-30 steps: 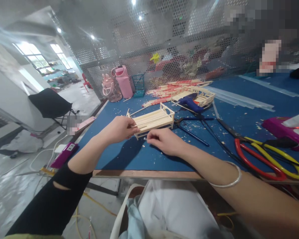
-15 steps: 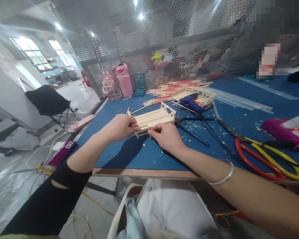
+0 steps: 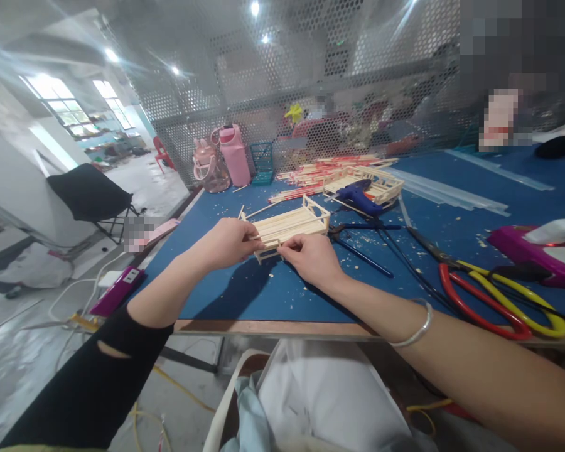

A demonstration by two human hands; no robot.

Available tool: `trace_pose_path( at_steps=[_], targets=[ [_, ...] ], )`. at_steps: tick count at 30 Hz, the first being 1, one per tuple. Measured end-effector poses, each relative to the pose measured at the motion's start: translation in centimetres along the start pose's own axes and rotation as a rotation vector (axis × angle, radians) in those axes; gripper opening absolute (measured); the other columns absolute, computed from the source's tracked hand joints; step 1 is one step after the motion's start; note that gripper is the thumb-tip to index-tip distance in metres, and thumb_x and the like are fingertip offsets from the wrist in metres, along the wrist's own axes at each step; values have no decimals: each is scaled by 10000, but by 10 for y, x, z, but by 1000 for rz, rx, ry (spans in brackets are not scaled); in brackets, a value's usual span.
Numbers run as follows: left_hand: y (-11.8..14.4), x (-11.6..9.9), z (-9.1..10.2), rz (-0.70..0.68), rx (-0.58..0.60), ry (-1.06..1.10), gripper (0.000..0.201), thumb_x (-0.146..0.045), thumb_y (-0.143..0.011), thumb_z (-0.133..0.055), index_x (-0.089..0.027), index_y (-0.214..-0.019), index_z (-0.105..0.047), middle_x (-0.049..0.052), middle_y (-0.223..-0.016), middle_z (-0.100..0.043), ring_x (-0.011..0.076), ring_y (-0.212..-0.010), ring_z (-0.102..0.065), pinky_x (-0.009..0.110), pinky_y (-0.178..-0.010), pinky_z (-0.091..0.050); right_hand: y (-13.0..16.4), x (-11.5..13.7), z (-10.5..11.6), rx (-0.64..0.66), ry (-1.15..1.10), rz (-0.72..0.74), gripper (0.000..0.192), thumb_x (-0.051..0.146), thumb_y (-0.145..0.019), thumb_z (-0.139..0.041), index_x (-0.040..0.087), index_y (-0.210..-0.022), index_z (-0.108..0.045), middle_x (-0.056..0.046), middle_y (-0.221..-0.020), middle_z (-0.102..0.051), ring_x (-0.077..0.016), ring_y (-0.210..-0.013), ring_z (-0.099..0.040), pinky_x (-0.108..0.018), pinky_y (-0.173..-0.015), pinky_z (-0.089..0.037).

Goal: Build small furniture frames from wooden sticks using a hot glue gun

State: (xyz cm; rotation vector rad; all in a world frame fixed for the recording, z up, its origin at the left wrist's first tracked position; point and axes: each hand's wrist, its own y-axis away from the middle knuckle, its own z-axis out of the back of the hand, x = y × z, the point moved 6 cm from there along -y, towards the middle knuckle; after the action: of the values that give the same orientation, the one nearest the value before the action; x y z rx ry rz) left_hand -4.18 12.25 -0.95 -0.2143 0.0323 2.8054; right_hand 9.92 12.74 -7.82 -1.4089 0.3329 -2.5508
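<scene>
Nearest, a white cloth bag below the blue-topped table. On the table, both hands pinching the near end of a small pale wooden stick-built bed frame: left hand closed on its left corner, right hand gripping the front rail with fingertips. Off to the right, red and yellow-handled cutters. Just behind the frame, black-handled scissors. Farther back, a blue glue gun lying on a second stick frame, then a pink water bottle by the perforated metal screen.
</scene>
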Motion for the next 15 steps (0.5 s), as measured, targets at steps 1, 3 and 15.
trace_pose_path(
  at_steps=[1,3,15],
  targets=[
    [0,0,0,-2,0,-1,313,-355,-780,-515,-187,-519,-473,-26,-450,-534,112,-456,-453,239,-502,-262,0,0,0,0,-3,3,114,257,-739,-635,197,-693,-721,-36,-711,-738,-175,-670,-657,-269,-614,-428],
    [0,-1,0,-7,2,-3,311,-355,-783,-515,-186,-523,-480,-25,-452,-536,112,-456,-453,239,-502,-260,0,1,0,2,-5,6,113,251,-743,-633,195,-702,-722,-37,-723,-739,-176,-681,-657,-271,-628,-430],
    [0,-4,2,-32,9,-19,316,-362,-789,-499,-180,-533,-470,-24,-455,-541,103,-453,-440,230,-483,-250,0,1,0,10,-17,-12,109,241,-744,-638,170,-705,-712,-38,-711,-729,-160,-658,-639,-258,-623,-424]
  ],
)
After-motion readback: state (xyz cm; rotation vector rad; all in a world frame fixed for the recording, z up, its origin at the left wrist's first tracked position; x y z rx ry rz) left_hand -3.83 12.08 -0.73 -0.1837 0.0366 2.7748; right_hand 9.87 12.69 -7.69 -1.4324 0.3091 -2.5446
